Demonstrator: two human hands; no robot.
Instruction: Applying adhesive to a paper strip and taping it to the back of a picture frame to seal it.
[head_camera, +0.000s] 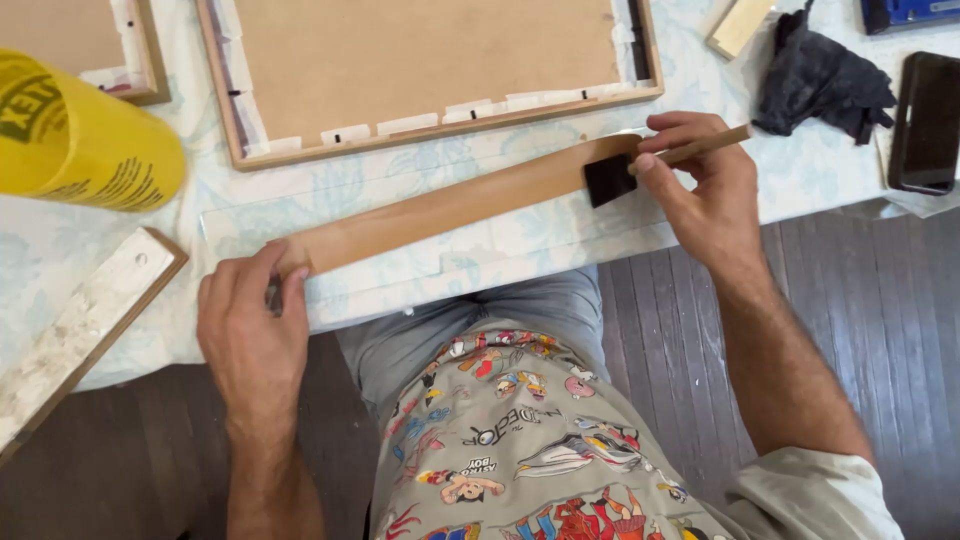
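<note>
1. two bare hands at work over the near edge of a table (60, 250) covered in pale patterned cloth.
2. left hand (250, 330): palm down, wrist straight, fingers curled over the near left end of a long wooden strip (450, 205), pinning it to the cloth; clamped on the strip.
3. right hand (705, 190): forearm angled in from the lower right, thumb and fingers pinched on the wooden handle of a foam brush (612, 178), its dark head lying on the strip's far right end.
4. wooden strip: lies slantwise along the table edge, left end nearer the body.
5. picture frame (440, 130), back side up, just beyond the strip.
6. yellow cylinder (80, 140), far left.
7. dark rag (820, 80) and black phone (925, 120), right, near each other.
8. rough plank (80, 325) at the left edge.
</note>
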